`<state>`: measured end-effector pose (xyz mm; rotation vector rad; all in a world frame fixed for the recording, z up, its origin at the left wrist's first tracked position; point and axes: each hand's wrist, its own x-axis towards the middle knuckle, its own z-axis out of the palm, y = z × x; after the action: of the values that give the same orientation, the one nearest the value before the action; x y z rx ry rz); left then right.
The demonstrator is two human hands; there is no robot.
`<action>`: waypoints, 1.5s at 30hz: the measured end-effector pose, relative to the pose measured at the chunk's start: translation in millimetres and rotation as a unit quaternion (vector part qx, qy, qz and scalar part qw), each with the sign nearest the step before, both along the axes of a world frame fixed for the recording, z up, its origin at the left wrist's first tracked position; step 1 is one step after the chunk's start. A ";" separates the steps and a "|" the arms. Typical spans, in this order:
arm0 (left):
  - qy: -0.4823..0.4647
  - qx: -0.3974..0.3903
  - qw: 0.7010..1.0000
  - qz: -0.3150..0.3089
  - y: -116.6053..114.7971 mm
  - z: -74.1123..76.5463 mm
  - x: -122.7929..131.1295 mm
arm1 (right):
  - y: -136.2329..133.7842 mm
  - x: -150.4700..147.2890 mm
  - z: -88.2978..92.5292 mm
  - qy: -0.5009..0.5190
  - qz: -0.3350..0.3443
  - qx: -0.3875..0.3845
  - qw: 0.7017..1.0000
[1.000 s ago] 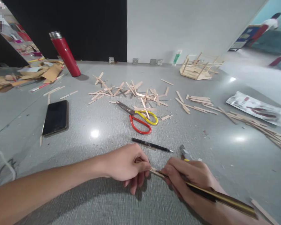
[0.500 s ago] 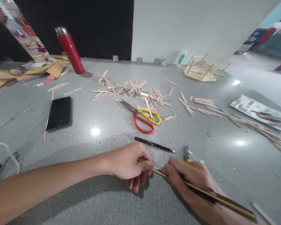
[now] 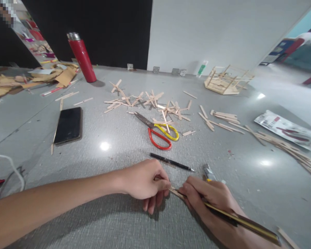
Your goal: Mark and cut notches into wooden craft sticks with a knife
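Open table [image 3: 93,221] spreads left of the hands and nearer than them; a pen [image 3: 171,162] lies just beyond, scissors [image 3: 158,133] farther. At near centre, the left hand [image 3: 145,181] pinches a stick [image 3: 175,192]. The right hand [image 3: 209,199] grips a pencil [image 3: 243,223], tip at the stick. The stick's long axis runs far-left to near-right.

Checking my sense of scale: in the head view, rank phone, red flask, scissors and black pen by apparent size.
1. phone
2. red flask, close call since it stands farther back
3. scissors
4. black pen
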<state>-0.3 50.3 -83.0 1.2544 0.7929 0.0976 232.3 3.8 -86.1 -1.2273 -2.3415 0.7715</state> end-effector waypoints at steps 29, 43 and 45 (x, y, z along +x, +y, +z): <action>-0.006 0.020 1.000 0.008 -2.5 -2.0 0.8 | -1.1 -3.7 -3.1 -0.056 0.016 -0.004 0.998; -0.022 0.592 0.803 0.069 -37.6 34.1 -6.2 | -14.4 9.7 19.8 -0.022 0.079 0.436 0.896; -0.035 0.755 0.651 0.072 -46.6 35.4 -11.6 | -24.2 14.2 19.3 0.015 0.064 0.409 0.910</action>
<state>-11.9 3.7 -47.6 2.7282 0.6563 1.1347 246.5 -20.5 -66.8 -0.6795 -2.3243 -0.1867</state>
